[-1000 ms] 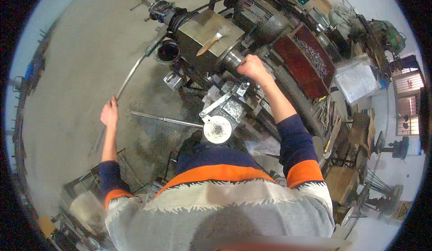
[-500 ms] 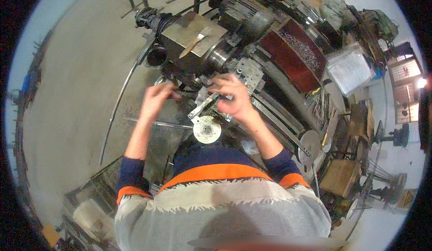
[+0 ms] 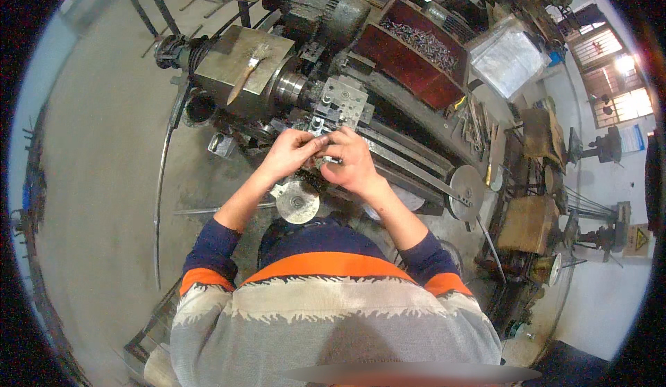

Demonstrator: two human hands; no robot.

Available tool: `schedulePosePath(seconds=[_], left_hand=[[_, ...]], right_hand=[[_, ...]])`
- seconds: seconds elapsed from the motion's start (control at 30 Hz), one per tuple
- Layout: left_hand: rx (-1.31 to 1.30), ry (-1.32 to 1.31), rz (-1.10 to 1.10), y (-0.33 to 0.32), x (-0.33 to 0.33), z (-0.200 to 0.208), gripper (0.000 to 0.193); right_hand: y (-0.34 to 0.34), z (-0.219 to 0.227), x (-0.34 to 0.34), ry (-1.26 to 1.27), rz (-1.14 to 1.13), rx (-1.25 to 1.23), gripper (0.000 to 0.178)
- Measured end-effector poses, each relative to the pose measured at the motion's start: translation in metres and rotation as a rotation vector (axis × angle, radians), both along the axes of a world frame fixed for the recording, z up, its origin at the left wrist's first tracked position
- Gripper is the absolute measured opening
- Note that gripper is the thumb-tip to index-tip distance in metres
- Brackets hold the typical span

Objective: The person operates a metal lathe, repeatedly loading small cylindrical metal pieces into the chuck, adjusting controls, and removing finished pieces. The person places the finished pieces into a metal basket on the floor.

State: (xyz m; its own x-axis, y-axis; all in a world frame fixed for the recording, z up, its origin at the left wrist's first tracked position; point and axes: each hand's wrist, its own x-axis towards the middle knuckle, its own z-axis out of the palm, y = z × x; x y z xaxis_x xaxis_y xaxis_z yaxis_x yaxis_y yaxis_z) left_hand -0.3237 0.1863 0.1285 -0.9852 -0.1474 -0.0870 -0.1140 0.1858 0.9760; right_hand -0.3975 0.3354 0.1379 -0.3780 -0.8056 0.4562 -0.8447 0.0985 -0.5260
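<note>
Left hand (image 3: 291,154) and right hand (image 3: 352,163) meet, fingers curled, fingertips close together! Left forearm (image 3: 244,203) slants in from below-left of that meeting point, right forearm (image 3: 398,213) from below-right, wrists nearly straight.

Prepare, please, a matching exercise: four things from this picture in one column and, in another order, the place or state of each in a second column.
Column one
1. Brush
2. Dark red box
3. Left hand
4. Pale round disc

Column two
A. Holds many small grey pieces
B. Close in front of the person's waist
C. Lies on the flat top of a metal housing
D. Has its fingers close to the right hand

Right pairs: 1-C, 2-A, 3-D, 4-B.
</note>
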Motion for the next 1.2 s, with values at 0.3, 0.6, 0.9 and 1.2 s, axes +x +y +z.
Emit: schedulePosePath(seconds=[0.3, 0.6, 0.9, 1.2], left_hand=[[-0.509, 0.065, 0.238, -0.083, 0.057, 0.043, 0.03], [-1.087, -0.473, 0.657, -0.206, 0.232, 0.003, 0.035], [-0.851, -0.687, 0.62, -0.197, 0.265, -0.039, 0.035], [-1.016, -0.745, 0.645, -0.228, 0.241, -0.067, 0.022]], right_hand=[[-0.053, 0.012, -0.067, 0.153, 0.015, 0.228, 0.021], [-0.11, -0.038, -0.106, -0.147, -0.131, 0.675, 0.027], [-0.117, -0.041, -0.108, -0.087, -0.108, 0.649, 0.029], [-0.121, -0.048, -0.115, -0.057, -0.058, 0.587, 0.022]])
